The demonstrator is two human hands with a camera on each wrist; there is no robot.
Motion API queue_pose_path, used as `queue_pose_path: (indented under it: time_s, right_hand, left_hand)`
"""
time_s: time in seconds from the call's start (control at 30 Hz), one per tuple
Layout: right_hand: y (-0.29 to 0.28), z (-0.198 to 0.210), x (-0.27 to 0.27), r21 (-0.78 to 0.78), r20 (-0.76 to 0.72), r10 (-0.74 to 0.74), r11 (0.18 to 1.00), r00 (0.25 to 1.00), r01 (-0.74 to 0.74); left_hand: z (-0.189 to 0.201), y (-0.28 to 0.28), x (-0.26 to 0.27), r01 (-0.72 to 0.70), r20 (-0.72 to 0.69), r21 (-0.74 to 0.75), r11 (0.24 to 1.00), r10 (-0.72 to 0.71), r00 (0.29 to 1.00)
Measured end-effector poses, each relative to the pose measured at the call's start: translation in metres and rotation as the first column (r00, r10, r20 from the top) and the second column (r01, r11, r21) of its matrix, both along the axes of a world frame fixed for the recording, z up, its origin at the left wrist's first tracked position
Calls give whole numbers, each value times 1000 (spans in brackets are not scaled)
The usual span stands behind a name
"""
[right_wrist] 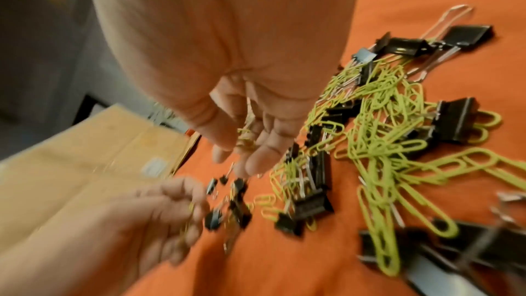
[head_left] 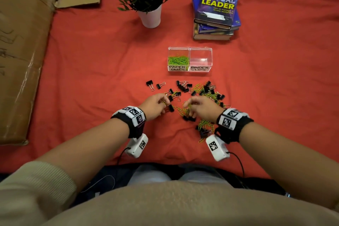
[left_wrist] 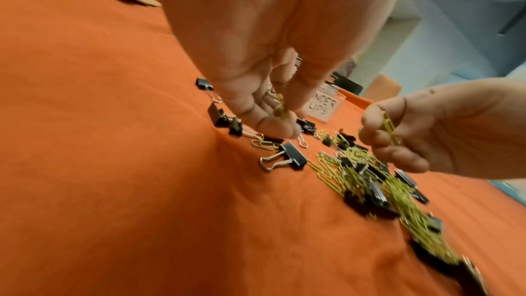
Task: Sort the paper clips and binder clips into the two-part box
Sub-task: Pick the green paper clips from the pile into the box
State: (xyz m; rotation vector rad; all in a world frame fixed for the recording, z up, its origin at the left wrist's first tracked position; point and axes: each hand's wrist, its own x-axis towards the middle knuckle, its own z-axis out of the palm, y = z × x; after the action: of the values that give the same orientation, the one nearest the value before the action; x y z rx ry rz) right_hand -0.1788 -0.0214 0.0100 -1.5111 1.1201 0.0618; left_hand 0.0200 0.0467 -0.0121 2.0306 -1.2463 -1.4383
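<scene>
Both hands work low in the middle of the frame over the mixed pile: the left hand pinches a few green paper clips between thumb and fingertips, and the right hand grips some more of them. Just above the pile, the clear two-part box holds a heap of paper clips in its left half, while its right half, labelled for binder clips, looks empty. Judging by this, the sorting is partly done: many paper clips and seemingly all the black binder clips lie loose on the red-covered worktop.
</scene>
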Motion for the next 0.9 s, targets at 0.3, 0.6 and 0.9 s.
queue_pose_path:
  time_s: [0.3,0.6,0.9]
  right_hand:
    - [-10,-15,29,-310,-216,140,929,966,-204]
    - [11,-33,30,-429,-448,361,716,818,-551]
    - [7,-24,18,-369,-429,388,749,816,-550]
  left_hand:
    - [-5,-4,-19,259,425,-10,966,-230,875]
    - [-4,7,-12,343,426,-19,939,-302,853]
    - [-8,-13,-19,536,582,-14,844,-429,691]
